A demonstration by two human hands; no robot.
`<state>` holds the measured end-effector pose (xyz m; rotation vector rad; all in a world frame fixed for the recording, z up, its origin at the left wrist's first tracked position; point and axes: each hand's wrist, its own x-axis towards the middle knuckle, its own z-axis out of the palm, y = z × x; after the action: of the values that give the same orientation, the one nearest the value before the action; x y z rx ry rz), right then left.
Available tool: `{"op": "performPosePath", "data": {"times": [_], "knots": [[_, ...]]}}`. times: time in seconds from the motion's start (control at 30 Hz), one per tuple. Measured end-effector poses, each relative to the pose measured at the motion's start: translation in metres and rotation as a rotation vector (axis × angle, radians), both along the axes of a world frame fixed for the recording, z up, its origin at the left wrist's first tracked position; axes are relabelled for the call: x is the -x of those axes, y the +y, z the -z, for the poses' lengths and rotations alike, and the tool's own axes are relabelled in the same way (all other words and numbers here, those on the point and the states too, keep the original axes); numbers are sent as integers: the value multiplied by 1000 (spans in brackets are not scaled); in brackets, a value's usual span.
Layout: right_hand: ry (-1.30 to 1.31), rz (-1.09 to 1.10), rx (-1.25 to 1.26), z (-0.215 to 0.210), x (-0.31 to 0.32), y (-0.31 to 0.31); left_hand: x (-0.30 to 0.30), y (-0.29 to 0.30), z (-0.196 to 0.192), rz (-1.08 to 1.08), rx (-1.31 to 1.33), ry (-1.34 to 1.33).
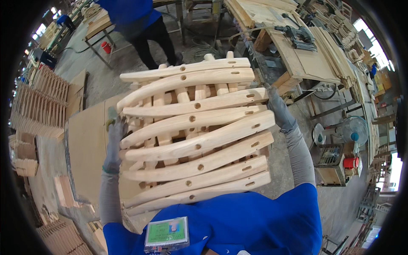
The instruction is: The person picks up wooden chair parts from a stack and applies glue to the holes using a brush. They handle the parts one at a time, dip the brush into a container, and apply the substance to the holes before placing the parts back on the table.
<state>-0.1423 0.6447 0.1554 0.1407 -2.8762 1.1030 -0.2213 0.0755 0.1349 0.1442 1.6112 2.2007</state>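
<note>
Several pale curved wooden pieces lie side by side before me. Each has a round hole near its middle and a slot near its right end. Beneath them, more wooden pieces run crosswise, forming a stack. My left hand, in a grey glove, closes against the left ends of the middle curved pieces. At their right ends, my gloved right hand presses in from the other side, its fingers partly hidden by the wood. The pieces span the gap between both hands.
A brown board lies left of the stack. Wooden parts are piled at far left. A workbench holding a clamp-like tool stands at upper right, a fan below it. Another person stands beyond the stack.
</note>
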Motion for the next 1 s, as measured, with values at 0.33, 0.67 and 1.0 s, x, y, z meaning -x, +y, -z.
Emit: {"op": "performPosePath", "data": {"times": [0.33,0.67,1.0], "knots": [[93,205,669,9,0,-25,-7,40,-42,-233,-81,29],[-132,309,801,-28,-68,-53,-64,16,-41,-138,97,-135],[-63,510,572,6,-100,-64,-109,-7,-30,-121,337,-33]]}}
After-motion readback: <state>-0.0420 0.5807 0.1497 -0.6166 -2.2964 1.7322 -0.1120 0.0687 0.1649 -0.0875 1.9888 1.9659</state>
